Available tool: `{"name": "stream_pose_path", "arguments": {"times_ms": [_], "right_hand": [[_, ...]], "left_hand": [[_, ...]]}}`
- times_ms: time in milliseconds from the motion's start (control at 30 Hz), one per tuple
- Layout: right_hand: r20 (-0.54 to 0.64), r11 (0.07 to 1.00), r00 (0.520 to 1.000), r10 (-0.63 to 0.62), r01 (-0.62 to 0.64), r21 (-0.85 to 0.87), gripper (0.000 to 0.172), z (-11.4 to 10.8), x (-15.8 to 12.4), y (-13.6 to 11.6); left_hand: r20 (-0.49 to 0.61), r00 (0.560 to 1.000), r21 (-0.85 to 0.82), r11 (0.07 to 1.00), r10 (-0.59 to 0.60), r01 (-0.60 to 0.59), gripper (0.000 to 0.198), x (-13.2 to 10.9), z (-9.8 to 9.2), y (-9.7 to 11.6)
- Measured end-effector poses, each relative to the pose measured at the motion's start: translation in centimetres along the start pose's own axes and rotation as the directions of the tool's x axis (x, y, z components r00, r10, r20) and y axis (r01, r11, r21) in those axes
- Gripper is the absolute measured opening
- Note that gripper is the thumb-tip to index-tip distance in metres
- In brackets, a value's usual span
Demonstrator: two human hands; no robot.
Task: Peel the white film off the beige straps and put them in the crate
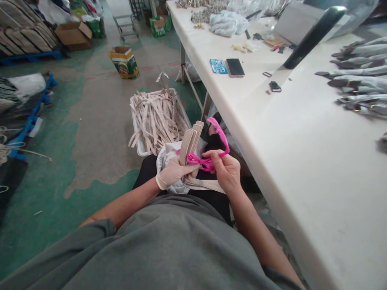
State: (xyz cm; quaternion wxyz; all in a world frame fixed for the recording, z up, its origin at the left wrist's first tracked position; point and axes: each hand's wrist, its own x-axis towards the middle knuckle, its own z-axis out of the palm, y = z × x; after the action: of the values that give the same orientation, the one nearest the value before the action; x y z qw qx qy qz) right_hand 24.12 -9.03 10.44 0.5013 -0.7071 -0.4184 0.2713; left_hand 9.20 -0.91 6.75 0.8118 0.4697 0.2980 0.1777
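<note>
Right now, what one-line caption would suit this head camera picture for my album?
Gloved left hand grips tan flat strips while bare right hand holds pink cord beside white table.

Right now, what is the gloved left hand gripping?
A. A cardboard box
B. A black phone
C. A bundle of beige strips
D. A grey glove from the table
C: the left hand is closed around a bundle of beige strips, while the right hand pinches a pink band.

Open floor to your left, but strap-filled white basket [136, 121] dead ahead, table edge [242, 133] tight on your right.
</note>
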Motion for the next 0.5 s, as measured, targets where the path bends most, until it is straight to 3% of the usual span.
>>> {"name": "stream_pose_path", "arguments": {"times_ms": [167, 333, 400, 500], "right_hand": [[-0.052, 0.964, 0.988, -0.145, 0.129, -0.233, 0.047, -0.3, 0.3, 0.2], [-0.072, 0.986, 0.992, -0.099, 0.088, -0.144, 0.047, 0.0, 1.0, 1.1], [-0.015, 1.0, 1.0, 0.007, -0.007, -0.008, 0.051, 0.2, 1.2, 1.9], [0.231, 0.964, 0.963, 0.143, -0.188, 0.189, 0.061, 0.2, 1.3, 3.0]], "left_hand": [[-0.011, 0.999, -0.089, 0.995, -0.041, 0.04, 0.05, -0.4, 0.3, -0.3], [-0.003, 1.0, -0.074, 0.997, -0.029, 0.029, 0.049, -0.7, 0.0, -0.2], [0.005, 0.999, -0.093, 0.994, -0.05, 0.051, 0.049, -0.6, -0.2, -0.3], [0.014, 0.994, -0.145, 0.983, -0.11, 0.111, 0.048, -0.4, -0.5, -0.5]]}}
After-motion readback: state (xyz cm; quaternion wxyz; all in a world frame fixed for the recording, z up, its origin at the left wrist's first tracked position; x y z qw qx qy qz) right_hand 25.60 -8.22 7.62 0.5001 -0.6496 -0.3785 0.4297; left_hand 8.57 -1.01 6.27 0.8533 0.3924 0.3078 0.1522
